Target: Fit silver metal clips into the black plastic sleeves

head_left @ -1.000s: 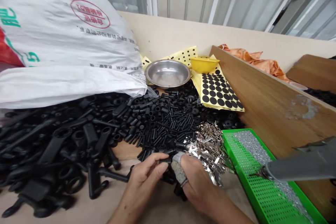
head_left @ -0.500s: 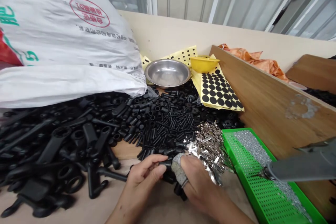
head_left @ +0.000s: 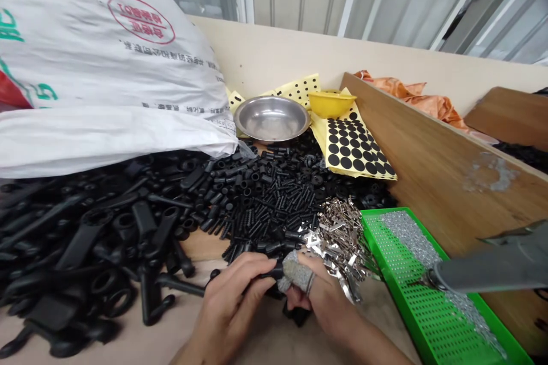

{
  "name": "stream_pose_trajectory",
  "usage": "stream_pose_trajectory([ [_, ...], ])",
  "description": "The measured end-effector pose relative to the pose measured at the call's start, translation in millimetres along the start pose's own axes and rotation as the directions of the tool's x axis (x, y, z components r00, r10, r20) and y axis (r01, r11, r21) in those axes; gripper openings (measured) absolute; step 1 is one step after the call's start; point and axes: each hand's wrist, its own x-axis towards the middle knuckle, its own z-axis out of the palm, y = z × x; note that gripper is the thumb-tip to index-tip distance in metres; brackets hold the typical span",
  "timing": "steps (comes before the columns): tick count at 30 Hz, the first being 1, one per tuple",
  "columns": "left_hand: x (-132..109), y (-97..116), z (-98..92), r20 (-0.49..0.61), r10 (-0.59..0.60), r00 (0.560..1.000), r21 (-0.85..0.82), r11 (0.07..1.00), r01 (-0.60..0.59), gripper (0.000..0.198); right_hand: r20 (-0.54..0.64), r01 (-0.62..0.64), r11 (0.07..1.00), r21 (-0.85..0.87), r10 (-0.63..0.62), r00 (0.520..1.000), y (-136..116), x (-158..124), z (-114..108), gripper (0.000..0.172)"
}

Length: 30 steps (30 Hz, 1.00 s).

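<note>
My left hand (head_left: 229,296) is closed, with thumb and fingers pinched around a black plastic handle piece (head_left: 275,271). The piece lies roughly level and points to the right. At its right end my right hand (head_left: 329,299) is closed, a grey wrap (head_left: 298,271) around one of its fingers. What sits inside the right fingers is hidden by the wrap. Below the right hand shows a dark block-like part (head_left: 296,315). Just beyond both hands lie a heap of black ribbed plugs (head_left: 274,205) and a pile of shiny metal clips (head_left: 345,228).
Black crank-shaped parts (head_left: 85,234) spread over the left side beneath a white sack (head_left: 111,68). A steel bowl (head_left: 272,120), a yellow bowl (head_left: 331,104) and sheets of black round stickers (head_left: 357,148) stand behind. At right are a green tray (head_left: 402,279), a grey tool (head_left: 492,268) and a wooden board (head_left: 428,154).
My right fingers have turned around the end of the black handle piece, and the grey wrap now faces more toward me. My left hand keeps its pinch.
</note>
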Motion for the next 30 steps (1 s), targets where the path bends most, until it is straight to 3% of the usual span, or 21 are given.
stream_pose_trajectory([
  [2,-0.3,-0.2,0.9,-0.002,-0.047,0.999,-0.023,0.999,0.047,0.025,-0.043,0.099,0.975,-0.2,-0.11,0.993,-3.6,-3.0,-1.1,0.023],
  [5,-1.4,0.0,5.1,-0.004,-0.246,0.969,-0.107,0.964,0.244,0.015,-0.053,0.266,0.83,-0.49,-0.333,0.941,-6.0,-5.4,-2.6,0.015],
  [7,-2.5,-0.1,9.6,0.016,-0.423,0.906,-0.22,0.882,0.416,0.012,-0.021,0.356,0.709,-0.609,-0.463,0.886,-4.2,-4.2,-2.9,0.013],
  [11,-1.4,1.9,18.0,0.126,-0.694,0.709,-0.518,0.564,0.644,0.022,0.107,0.497,0.485,-0.72,-0.63,0.77,1.7,2.0,-4.0,0.01],
  [13,1.1,4.1,20.0,0.175,-0.749,0.639,-0.602,0.432,0.671,0.028,0.148,0.506,0.408,-0.76,-0.649,0.746,2.6,4.5,-5.3,0.012],
  [16,3.0,5.6,21.3,0.213,-0.77,0.601,-0.629,0.363,0.687,0.031,0.173,0.472,0.358,-0.806,-0.62,0.766,3.4,6.3,-6.8,0.014],
  [20,-1.0,1.8,23.6,0.192,-0.747,0.636,-0.6,0.423,0.678,0.032,0.155,0.409,0.395,-0.823,-0.536,0.83,6.9,7.2,-5.0,0.011],
  [23,-0.8,-2.0,21.6,0.161,-0.697,0.699,-0.536,0.533,0.654,0.027,0.139,0.373,0.458,-0.807,-0.466,0.874,2.8,6.4,-4.1,0.013],
  [27,10.9,-7.0,7.7,0.044,-0.594,0.803,-0.283,0.764,0.58,0.019,0.111,0.332,0.642,-0.691,-0.359,0.927,-16.1,5.1,-11.9,0.021],
  [30,21.6,-14.1,-0.9,-0.016,-0.503,0.864,-0.051,0.863,0.502,0.018,0.035,0.299,0.702,-0.646,-0.363,0.931,-27.9,14.5,-23.2,0.023],
])
